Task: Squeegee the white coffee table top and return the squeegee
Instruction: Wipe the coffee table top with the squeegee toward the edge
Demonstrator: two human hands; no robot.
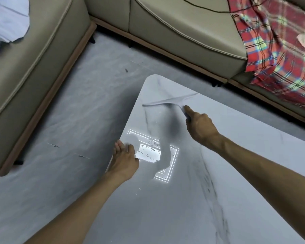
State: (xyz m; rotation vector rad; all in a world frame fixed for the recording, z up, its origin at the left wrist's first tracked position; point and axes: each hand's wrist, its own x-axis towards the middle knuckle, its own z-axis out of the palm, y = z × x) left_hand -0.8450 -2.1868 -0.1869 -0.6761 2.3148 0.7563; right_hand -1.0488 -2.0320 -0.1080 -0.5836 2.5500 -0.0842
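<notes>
The white marble-look coffee table (pixel 165 199) fills the lower middle and right of the head view, one rounded corner pointing away from me. A pale grey squeegee (pixel 169 101) lies with its blade on the top near that far corner. My right hand (pixel 199 125) grips its handle, index finger stretched along the neck. My left hand (pixel 124 159) rests on the table's left edge, fingers straight over the rim and thumb on top. Water drops show in the bright ceiling-light reflection (pixel 151 153) just right of my left hand.
A beige sofa (pixel 174 27) runs along the back and another section (pixel 33 67) stands at the left. A red plaid blanket (pixel 275 44) drapes over the right seat. Grey floor (pixel 69 129) lies between the sofa and the table.
</notes>
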